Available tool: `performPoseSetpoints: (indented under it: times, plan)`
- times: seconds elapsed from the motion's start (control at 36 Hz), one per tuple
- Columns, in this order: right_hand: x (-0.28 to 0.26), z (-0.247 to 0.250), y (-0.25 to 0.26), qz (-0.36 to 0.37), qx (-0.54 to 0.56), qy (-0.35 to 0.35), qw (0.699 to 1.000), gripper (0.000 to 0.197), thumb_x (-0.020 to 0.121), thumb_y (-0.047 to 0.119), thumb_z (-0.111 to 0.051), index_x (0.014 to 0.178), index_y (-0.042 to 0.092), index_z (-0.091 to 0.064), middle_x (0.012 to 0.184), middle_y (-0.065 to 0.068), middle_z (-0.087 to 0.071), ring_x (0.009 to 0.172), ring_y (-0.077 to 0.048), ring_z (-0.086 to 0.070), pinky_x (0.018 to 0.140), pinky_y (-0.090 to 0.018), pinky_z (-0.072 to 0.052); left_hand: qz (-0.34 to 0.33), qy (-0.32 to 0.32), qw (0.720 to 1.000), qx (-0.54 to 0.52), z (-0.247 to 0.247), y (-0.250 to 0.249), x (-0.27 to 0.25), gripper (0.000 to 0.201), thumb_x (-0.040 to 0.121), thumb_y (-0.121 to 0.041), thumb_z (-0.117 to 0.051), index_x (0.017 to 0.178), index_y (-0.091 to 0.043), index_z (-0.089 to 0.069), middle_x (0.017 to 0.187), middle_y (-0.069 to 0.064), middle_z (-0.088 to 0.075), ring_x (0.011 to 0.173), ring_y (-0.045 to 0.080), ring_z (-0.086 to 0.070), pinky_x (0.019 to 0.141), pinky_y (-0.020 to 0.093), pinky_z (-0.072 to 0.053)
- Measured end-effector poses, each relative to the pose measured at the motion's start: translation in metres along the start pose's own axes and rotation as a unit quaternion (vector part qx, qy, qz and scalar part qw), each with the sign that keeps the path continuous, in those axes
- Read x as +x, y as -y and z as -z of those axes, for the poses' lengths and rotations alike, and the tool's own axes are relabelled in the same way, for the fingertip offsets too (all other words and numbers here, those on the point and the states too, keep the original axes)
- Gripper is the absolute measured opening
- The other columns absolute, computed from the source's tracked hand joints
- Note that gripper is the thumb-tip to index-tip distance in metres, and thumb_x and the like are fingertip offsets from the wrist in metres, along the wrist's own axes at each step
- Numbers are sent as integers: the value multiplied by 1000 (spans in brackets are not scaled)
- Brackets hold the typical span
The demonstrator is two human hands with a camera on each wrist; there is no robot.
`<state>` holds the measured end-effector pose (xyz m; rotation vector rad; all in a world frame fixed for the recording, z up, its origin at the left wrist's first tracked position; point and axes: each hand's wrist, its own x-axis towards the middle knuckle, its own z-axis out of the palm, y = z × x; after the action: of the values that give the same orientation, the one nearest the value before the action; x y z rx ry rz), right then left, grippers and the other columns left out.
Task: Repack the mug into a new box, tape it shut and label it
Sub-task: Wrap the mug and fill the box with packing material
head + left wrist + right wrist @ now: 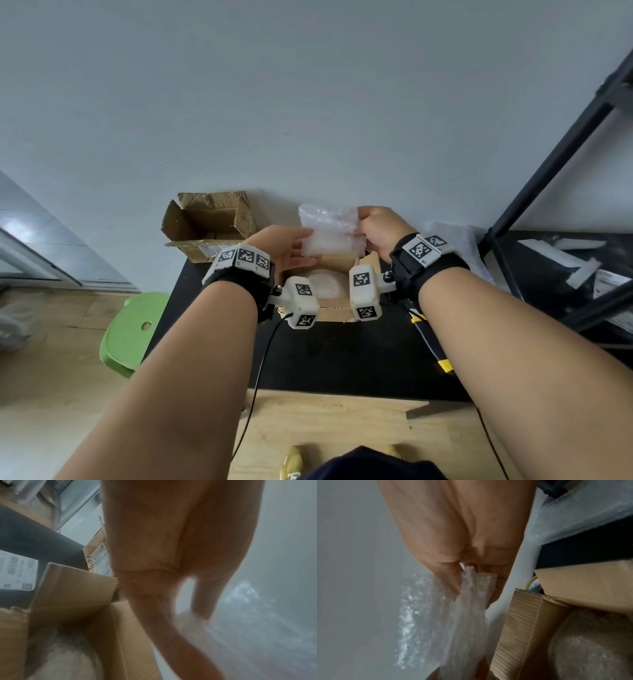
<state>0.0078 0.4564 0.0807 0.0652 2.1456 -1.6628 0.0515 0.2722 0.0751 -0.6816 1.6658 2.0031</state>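
Note:
A sheet of bubble wrap (329, 229) hangs above the open new cardboard box (337, 266) on the black table. My left hand (308, 248) pinches its left edge between thumb and fingers, also in the left wrist view (188, 615). Its right edge is pinched by my right hand (363, 226), thumb in front of the wrap (453, 622) in the right wrist view. Inside the box lies a rounded bundle in bubble wrap (325, 286), also seen from the right wrist (590, 642). The mug itself is hidden.
A torn old box (205, 222) stands open at the back left. More bubble wrap (452, 236) lies at the back right beside a black frame (548, 171). A yellow-black tool (431, 339) lies under my right forearm. A printed label sheet (15, 572) lies left of the box. A green stool (130, 329) stands left.

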Motion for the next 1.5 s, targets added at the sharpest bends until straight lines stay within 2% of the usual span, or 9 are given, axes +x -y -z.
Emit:
performPoseSetpoints:
  times: [0.19,0.36,0.67,0.78,0.97,1.08,1.31,1.44,1.5]
  plan:
    - [-5,-15,5,130,-206,-30,969,39,88,-10,-44,111,3,-72,106,-3,-67,96,-16,-55,72,-15,-39,33,6,995,-91,6,-8,2,63,93,-52,-51,119,5,-41,118,26,-58,100,37,-64,72,41,-59]
    - [-12,-28,8,95,-272,53,956,54,87,-9,-35,105,22,-76,127,0,-62,110,-15,-54,80,-19,-41,-13,-68,997,-29,15,0,5,42,85,1,-62,126,1,-48,120,23,-58,100,34,-65,65,33,-59]
    - [-11,-54,9,-43,-125,80,988,29,86,39,-65,93,11,-59,95,-10,-63,86,-25,-63,86,-42,-53,-98,-96,980,146,38,17,10,35,89,-2,-63,122,-3,-52,118,16,-59,95,25,-62,60,27,-58]
    - [-10,-60,1,-4,-296,36,955,35,82,29,-75,110,14,-61,103,0,-62,93,-18,-59,76,-29,-48,-126,-106,966,200,44,27,13,32,88,-11,-68,116,-8,-53,106,7,-62,85,16,-64,60,22,-57]
    - [-2,-94,-11,-16,-455,-42,889,17,73,28,-65,68,16,-54,69,-6,-57,65,-27,-58,57,-33,-42,-137,-230,883,385,61,49,22,23,93,-34,-55,104,-15,-63,96,3,-65,91,21,-61,74,31,-47]
    - [-1,-112,-18,-35,-516,-9,856,23,89,22,-60,105,6,-61,105,-15,-62,102,-30,-62,81,-35,-45,-115,-205,863,446,71,61,25,27,93,-17,-55,119,-14,-60,117,7,-62,107,24,-59,90,35,-48]
    - [4,-144,-26,-44,-455,-10,889,40,91,14,-62,127,1,-50,125,-16,-55,116,-32,-56,96,-39,-48,-144,-171,865,450,79,75,33,24,86,-17,-64,110,-16,-67,110,3,-66,101,19,-60,82,26,-44]
    - [20,-157,-37,-81,-389,-43,917,23,99,19,-43,105,7,-61,89,-6,-64,75,-19,-57,74,-31,-42,-146,-159,863,457,82,79,36,26,87,-19,-64,112,-15,-67,110,4,-67,101,20,-60,86,30,-47]
    - [24,-158,-40,-100,-385,-44,917,31,99,24,-40,107,4,-63,104,-13,-66,88,-25,-60,79,-33,-44,-146,-153,864,458,84,80,37,26,86,-19,-65,112,-16,-67,111,4,-66,101,20,-60,87,30,-48]
